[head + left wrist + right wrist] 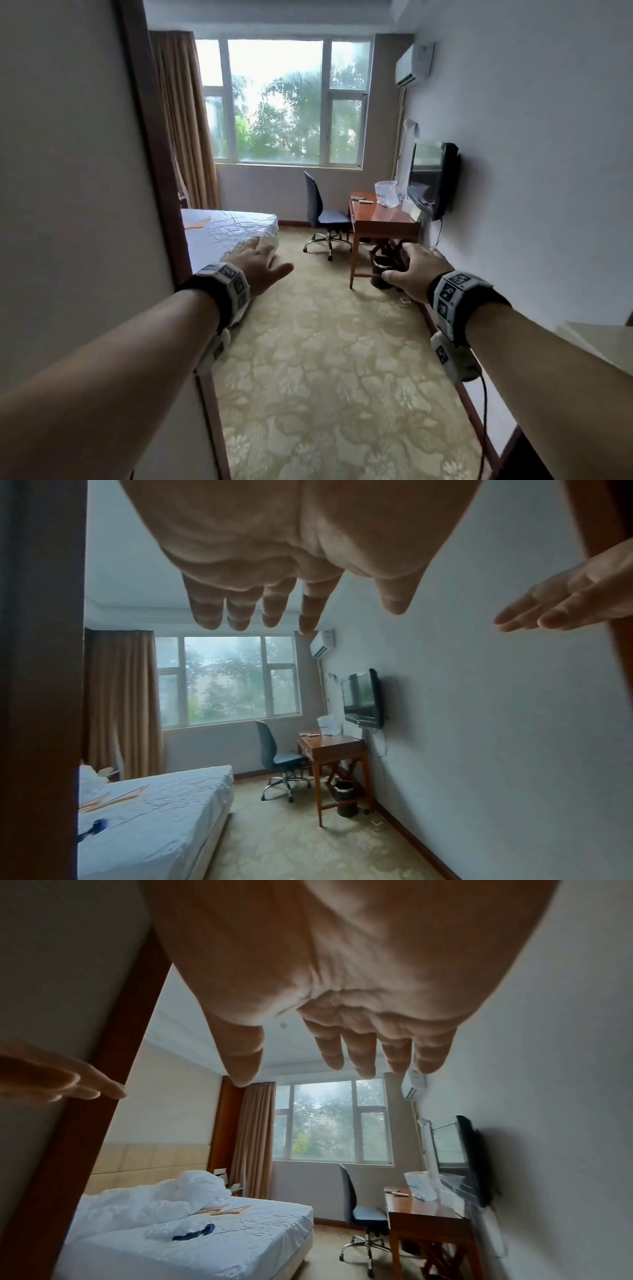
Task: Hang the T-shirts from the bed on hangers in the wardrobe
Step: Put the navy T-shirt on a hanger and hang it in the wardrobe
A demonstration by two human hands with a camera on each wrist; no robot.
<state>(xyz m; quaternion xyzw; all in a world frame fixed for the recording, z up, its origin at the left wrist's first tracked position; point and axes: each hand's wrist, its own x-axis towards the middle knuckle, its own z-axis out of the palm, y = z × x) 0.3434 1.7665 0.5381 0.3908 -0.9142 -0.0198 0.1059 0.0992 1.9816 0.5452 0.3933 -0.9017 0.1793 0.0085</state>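
- Our left hand (258, 263) and right hand (416, 270) are spread, holding nothing.
- T-shirts (186, 1229) lie crumpled on bed (236, 228) at 11 o'clock, hangers (222, 1210) beside.
- Risk: white shirt blends into the bedding, so we miss it; wardrobe unseen.

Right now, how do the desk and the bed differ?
The desk is reddish wood on thin legs against the TV wall; the bed is low, white-sheeted, across the room. The desk carries a white bag; the bed holds wooden hangers and clothing. Neither is touched by a hand.

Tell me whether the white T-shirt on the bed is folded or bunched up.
Bunched up: the white T-shirt lies in a crumpled heap on the bed, beside a dark blue garment.
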